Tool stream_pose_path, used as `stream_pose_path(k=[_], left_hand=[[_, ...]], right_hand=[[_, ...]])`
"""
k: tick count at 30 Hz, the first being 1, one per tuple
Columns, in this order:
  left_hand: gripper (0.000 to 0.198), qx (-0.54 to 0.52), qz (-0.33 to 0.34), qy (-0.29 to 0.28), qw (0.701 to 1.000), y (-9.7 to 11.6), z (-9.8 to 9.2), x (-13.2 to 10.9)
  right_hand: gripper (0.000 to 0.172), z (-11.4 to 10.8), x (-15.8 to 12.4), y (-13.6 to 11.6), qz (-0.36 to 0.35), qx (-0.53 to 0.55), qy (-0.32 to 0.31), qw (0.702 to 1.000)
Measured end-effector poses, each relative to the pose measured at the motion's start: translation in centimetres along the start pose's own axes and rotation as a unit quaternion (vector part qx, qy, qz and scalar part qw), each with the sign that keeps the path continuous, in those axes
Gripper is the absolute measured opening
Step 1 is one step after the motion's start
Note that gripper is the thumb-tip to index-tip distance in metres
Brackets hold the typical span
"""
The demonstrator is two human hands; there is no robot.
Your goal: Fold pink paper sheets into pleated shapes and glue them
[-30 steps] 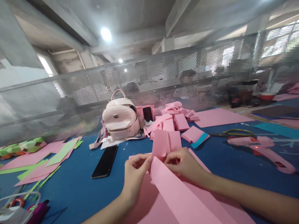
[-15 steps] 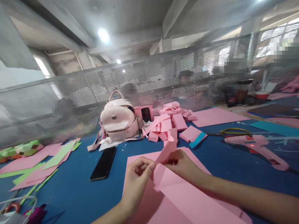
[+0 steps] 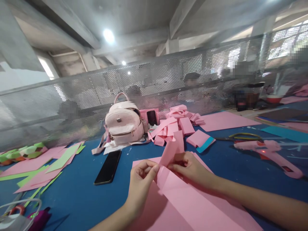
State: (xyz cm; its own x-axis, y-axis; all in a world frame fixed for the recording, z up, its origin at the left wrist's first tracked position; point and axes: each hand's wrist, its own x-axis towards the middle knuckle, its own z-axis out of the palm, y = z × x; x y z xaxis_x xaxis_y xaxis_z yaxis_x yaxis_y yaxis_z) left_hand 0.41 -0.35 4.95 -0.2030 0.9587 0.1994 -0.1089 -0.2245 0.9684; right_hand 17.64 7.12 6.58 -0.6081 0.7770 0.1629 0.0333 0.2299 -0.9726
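Note:
My left hand (image 3: 143, 179) pinches the left edge of a folded pink paper strip (image 3: 168, 153) between thumb and fingertips. On the strip's right side, my right hand (image 3: 190, 165) grips it with curled fingers, some hidden behind the paper. One end of the strip stands up above my hands, creased where they meet. Below, a long flat pink paper (image 3: 190, 200) runs toward me, on top of larger pink sheets (image 3: 151, 213). Just beyond my hands lies a heap of folded pink paper strips (image 3: 168, 126).
Left of my hands lies a black phone (image 3: 108, 167). A pale pink backpack (image 3: 125, 123) stands behind it. To the right are a pink glue gun (image 3: 269, 154) with a lit red light and yellow-handled scissors (image 3: 245, 137). Green and pink paper pieces (image 3: 61, 158) lie at left.
My right hand has shifted slightly, its thumb now pressed nearer the crease. The upright strip end has straightened and leans less. My left hand keeps its pinch.

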Motion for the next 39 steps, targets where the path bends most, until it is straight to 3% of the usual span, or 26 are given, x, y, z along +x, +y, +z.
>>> stream_pose_path(k=[8,14,18,20,22,25,27,29,31,34,39], left_hand=[[0.034,-0.019,-0.020,0.012,1.000,-0.3,0.0,0.2],[0.035,-0.029,-0.034,0.021,0.999,-0.5,-0.3,0.3],[0.032,-0.012,-0.005,0.041,0.999,0.4,-0.4,0.6],[0.029,-0.001,0.016,0.049,0.999,1.2,-0.5,0.8],[0.025,0.017,0.041,0.054,0.998,1.9,-0.7,1.0],[0.018,0.068,0.090,0.058,0.992,2.8,-1.1,1.2],[0.013,0.112,0.135,0.049,0.983,3.3,-1.5,1.1],[0.009,0.159,0.196,0.035,0.967,3.7,-1.8,0.9],[0.008,0.203,0.260,0.020,0.944,4.3,-2.0,0.6],[0.010,0.253,0.318,0.007,0.914,5.0,-2.1,0.3],[0.012,0.274,0.325,0.003,0.905,5.2,-2.2,0.3]], right_hand=[[0.044,-0.5,-0.2,-0.3,-0.058,-0.074,-0.008,0.996],[0.048,-0.8,0.2,0.7,-0.082,-0.118,-0.007,0.990],[0.046,-1.9,0.8,0.1,-0.151,-0.128,0.059,0.979],[0.039,-2.4,1.0,-1.3,-0.238,-0.172,0.114,0.949],[0.025,-2.6,0.8,-3.4,-0.347,-0.236,0.143,0.896],[0.008,-1.9,0.0,-6.7,-0.493,-0.361,0.165,0.774],[0.006,-0.9,-0.4,-8.3,-0.506,-0.470,0.152,0.707],[0.010,0.1,-0.5,-9.2,-0.475,-0.548,0.125,0.677],[0.007,0.7,-0.2,-9.4,-0.440,-0.580,0.090,0.680],[0.009,1.0,0.5,-9.0,-0.395,-0.562,0.048,0.725],[0.006,0.8,0.8,-8.1,-0.385,-0.492,0.046,0.779]])
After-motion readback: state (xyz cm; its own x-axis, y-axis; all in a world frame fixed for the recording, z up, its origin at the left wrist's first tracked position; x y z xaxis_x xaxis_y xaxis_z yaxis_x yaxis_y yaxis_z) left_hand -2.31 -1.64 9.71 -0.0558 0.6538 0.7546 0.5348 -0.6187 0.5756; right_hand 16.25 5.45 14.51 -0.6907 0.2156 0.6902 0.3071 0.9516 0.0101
